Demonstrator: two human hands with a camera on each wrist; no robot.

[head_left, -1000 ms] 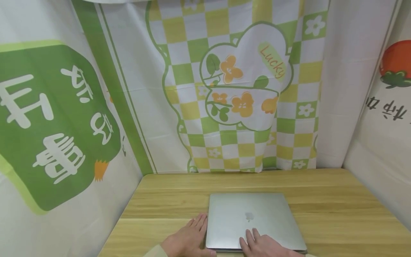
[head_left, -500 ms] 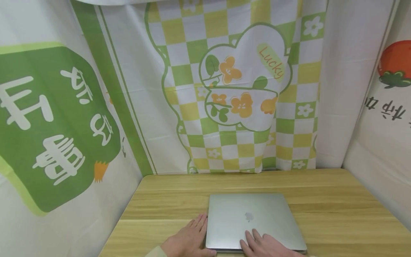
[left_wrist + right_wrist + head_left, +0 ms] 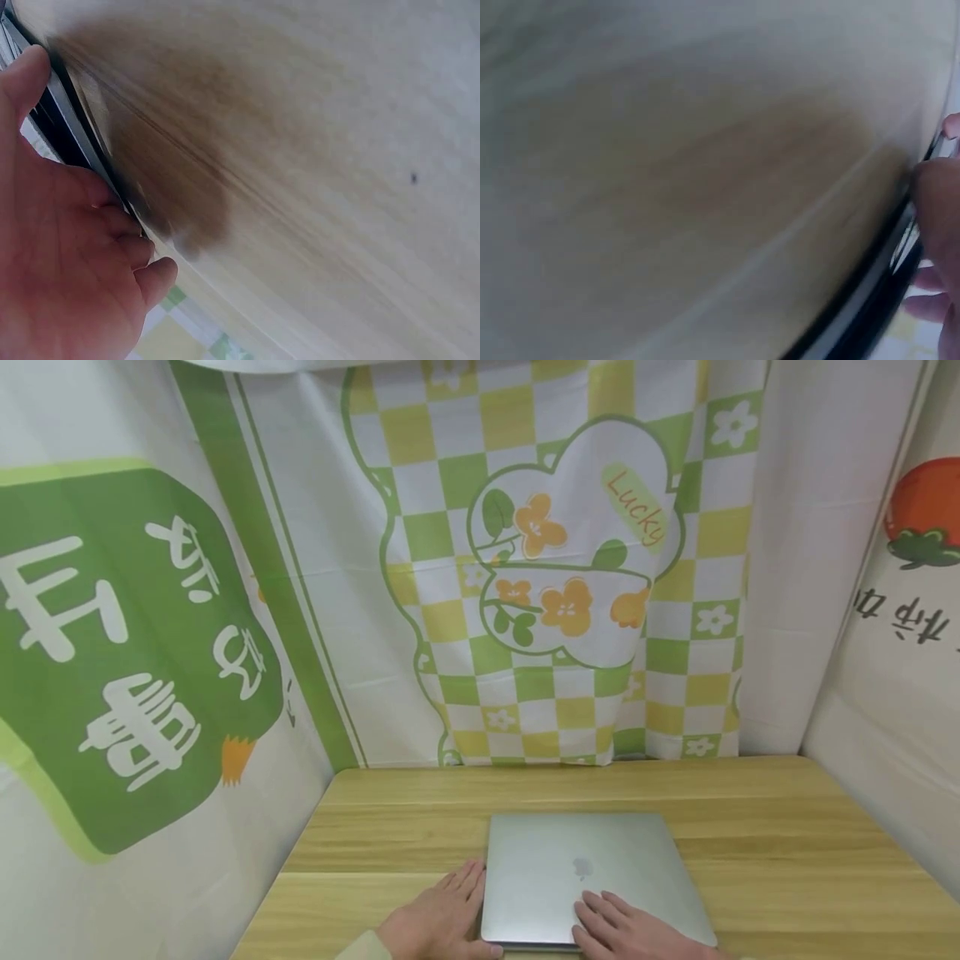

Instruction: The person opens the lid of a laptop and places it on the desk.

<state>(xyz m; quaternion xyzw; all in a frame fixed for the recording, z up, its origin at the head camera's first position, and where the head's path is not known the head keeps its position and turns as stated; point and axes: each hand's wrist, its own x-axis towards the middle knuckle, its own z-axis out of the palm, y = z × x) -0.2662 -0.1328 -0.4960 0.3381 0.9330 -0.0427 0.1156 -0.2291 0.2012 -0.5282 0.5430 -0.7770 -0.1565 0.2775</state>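
A silver laptop (image 3: 536, 860) with an apple logo lies flat on the wooden table, lid side up. Along its left edge rests my left hand (image 3: 442, 914), fingers straight and thumb at the front left corner. My right hand (image 3: 630, 933) lies over the front edge, right of the middle, with extended fingers on the lid. Seen from the left wrist, the palm of that hand (image 3: 67, 255) is against the laptop's side (image 3: 79, 127), where a dark gap runs between its layers. In the right wrist view, the thumb of the right hand (image 3: 939, 206) is at the laptop's dark front edge (image 3: 855, 311).
Bare wood of the table (image 3: 390, 827) surrounds the laptop. Behind the table hangs a checked green and yellow cloth (image 3: 547, 693). White cloths close in both sides, with a green print (image 3: 187, 710) on the left and a red tomato print (image 3: 930, 502) on the right.
My right hand has slid a little to the right along the lid's front edge, and its fingers lie closer together. The left hand and the laptop have stayed in place.
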